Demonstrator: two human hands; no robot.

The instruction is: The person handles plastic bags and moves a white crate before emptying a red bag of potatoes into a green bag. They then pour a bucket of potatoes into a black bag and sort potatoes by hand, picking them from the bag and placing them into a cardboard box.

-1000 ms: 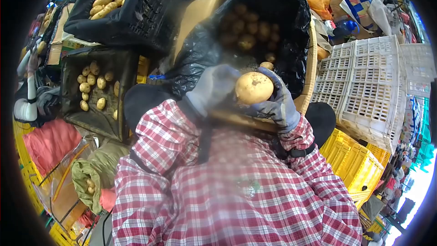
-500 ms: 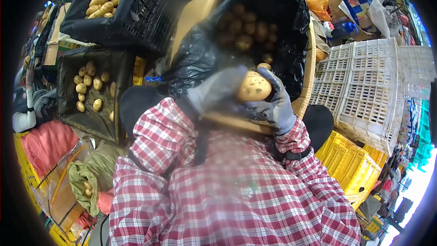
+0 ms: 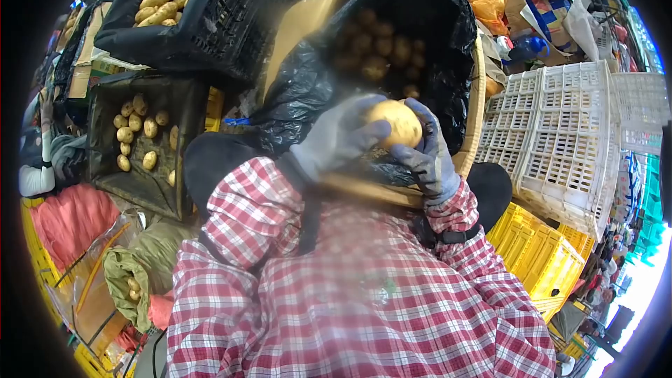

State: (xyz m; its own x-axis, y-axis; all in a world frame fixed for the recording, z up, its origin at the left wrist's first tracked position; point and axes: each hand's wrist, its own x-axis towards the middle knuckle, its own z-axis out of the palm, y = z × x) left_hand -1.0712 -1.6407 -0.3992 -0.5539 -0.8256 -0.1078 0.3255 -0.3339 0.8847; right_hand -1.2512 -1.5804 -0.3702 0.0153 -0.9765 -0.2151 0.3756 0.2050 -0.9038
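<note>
A large pale potato [image 3: 397, 124] is held between my two gloved hands, over the near end of a box lined with a black plastic bag [image 3: 294, 98]. My left hand [image 3: 339, 136], in a grey glove, grips the potato from the left with the thumb across its face. On the right side my right hand [image 3: 430, 154], also gloved, has its fingers closed round the potato's edge. Beyond the hands, several more potatoes [image 3: 383, 45] lie in the shadowed bag.
A black crate [image 3: 238, 21] of potatoes stands at upper left. Below it is a dark lined crate [image 3: 147, 189] with scattered potatoes. White plastic crates [image 3: 560, 126] and yellow crates [image 3: 535, 252] stand at right. A green sack [image 3: 157, 252] sits at lower left.
The potato has been turned and raised slightly, and its spotted face no longer shows. My left hand has closed against it, with its thumb now over the front.
</note>
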